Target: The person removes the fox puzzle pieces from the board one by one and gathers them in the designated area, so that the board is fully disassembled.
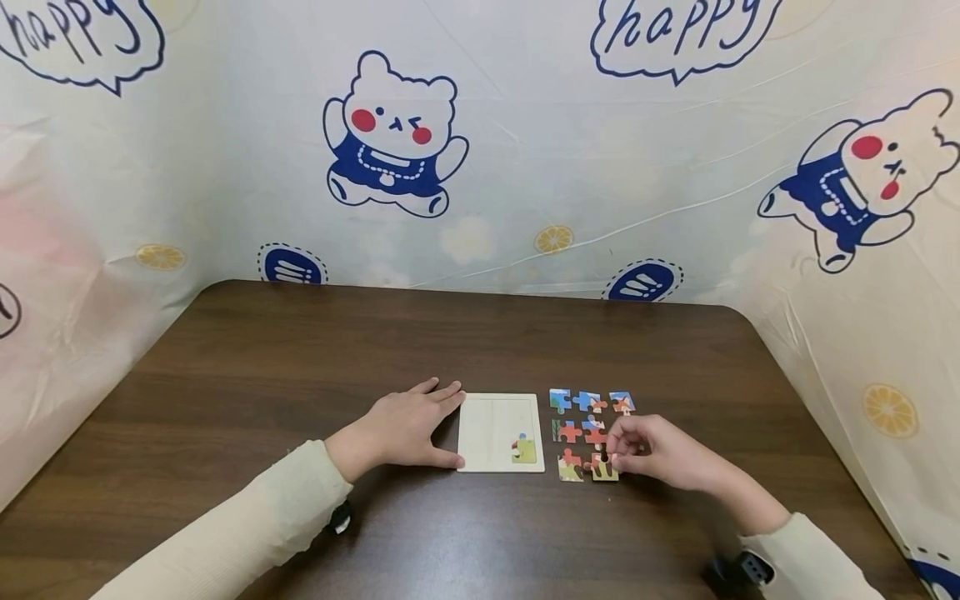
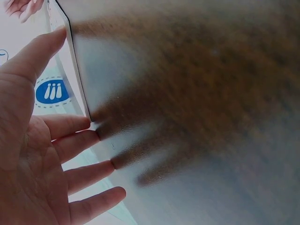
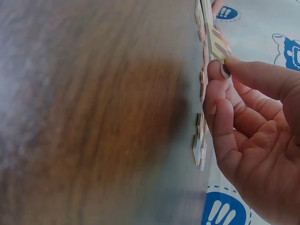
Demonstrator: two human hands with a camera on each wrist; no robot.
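Note:
My left hand (image 1: 408, 427) lies spread at the left side of a white puzzle tray (image 1: 487, 433); thumb and fingertips touch its edge. In the left wrist view, the hand (image 2: 42, 154) has its fingers extended along the tray's rim. One green puzzle piece (image 1: 527, 452) sits in the tray's lower right corner. My right hand (image 1: 660, 450) pinches a yellow-green jigsaw piece (image 1: 605, 472) with dark marks between thumb and index finger. In the right wrist view, this piece (image 3: 218, 47) is tilted up in the fingertips, the other fingers curled.
Loose puzzle pieces lie in rough rows right of the tray, among them a blue one (image 1: 559, 401), a red one (image 1: 571, 432) and a red-green one (image 1: 570, 468). They rest on a brown wooden table (image 1: 337, 342). A printed cloth (image 1: 510, 167) hangs behind and at the sides.

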